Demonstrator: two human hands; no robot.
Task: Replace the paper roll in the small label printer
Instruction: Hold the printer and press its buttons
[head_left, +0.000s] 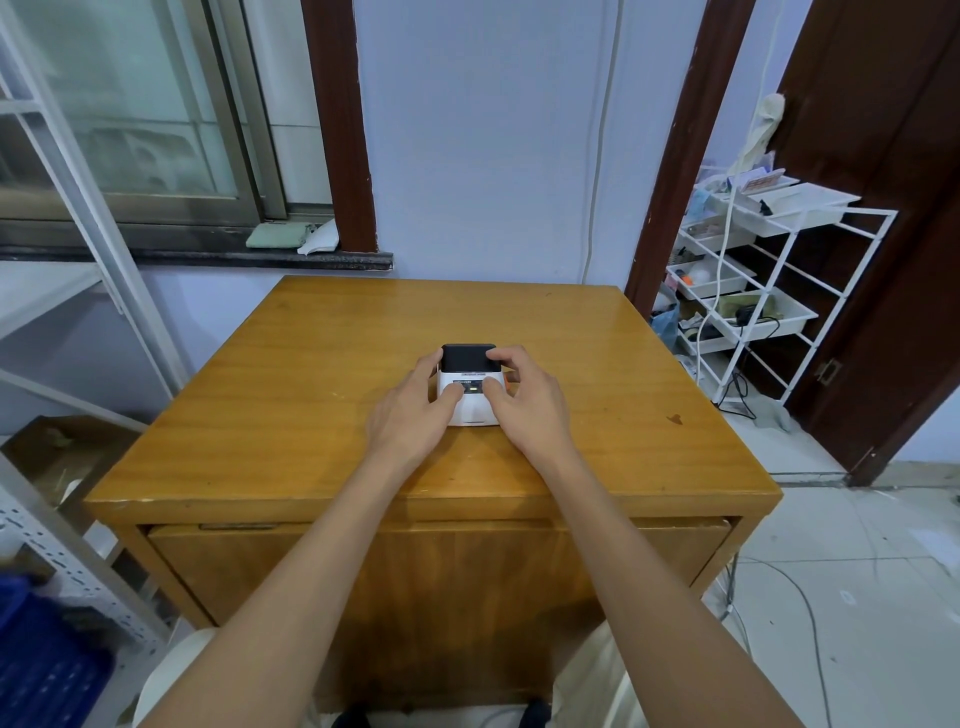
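Now both hands, left hand (415, 410) and right hand (524, 402), fingers grasping the label printer (467, 382) on the table (311, 389).

Both bare forearms extended forward, left hand (415, 402) and right hand (524, 397) — fingers curled, thumbs inward

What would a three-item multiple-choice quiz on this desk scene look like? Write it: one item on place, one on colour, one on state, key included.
1. Where does the label printer stand?
A. middle of the wooden desk
B. on the windowsill
C. on the floor

2. What colour is the printer's lid?
A. red
B. black
C. green

3. What state is the lid in?
A. removed
B. wide open
C. closed

Key: 1 A, the desk top surrounds it; 2 B, dark top above a white body; 3 C, it sits flat while the left hand and right hand grip the sides.
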